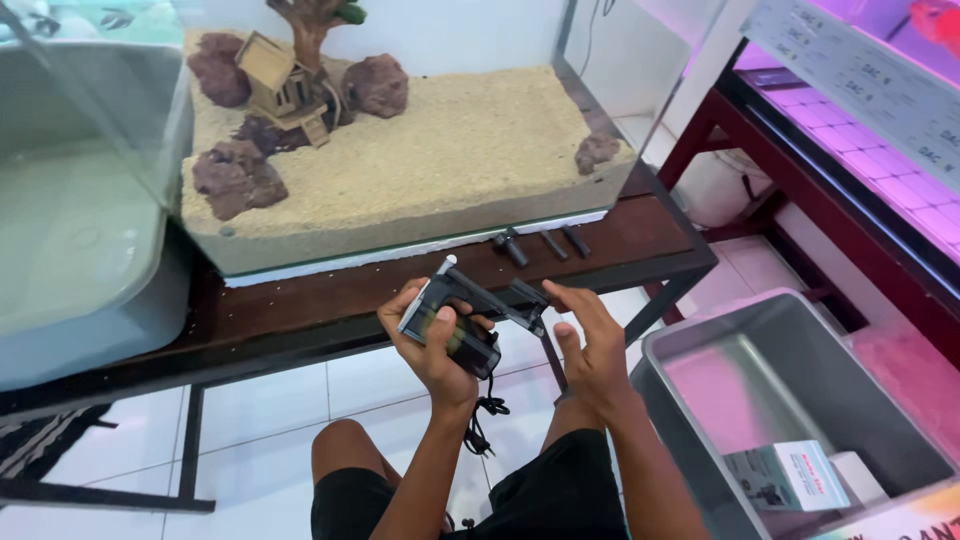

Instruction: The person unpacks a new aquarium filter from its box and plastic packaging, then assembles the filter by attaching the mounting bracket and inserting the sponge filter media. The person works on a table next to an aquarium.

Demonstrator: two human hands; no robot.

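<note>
As gripped: black filter pump (pixel 462 325).

Bright, even daylight, pink-purple glow from the shelf lamps (pixel 880 150) at right, slight wide-angle stretch at edges.

Five dark reddish-brown rough rocks (pixel 236 178) lie on the sand, beside one small wooden house ornament (pixel 285 88). Three short black plastic tubes (pixel 511 247) lie on the table. One grey plastic tub (pixel 700 345) holds two small cardboard boxes (pixel 788 476).
</note>
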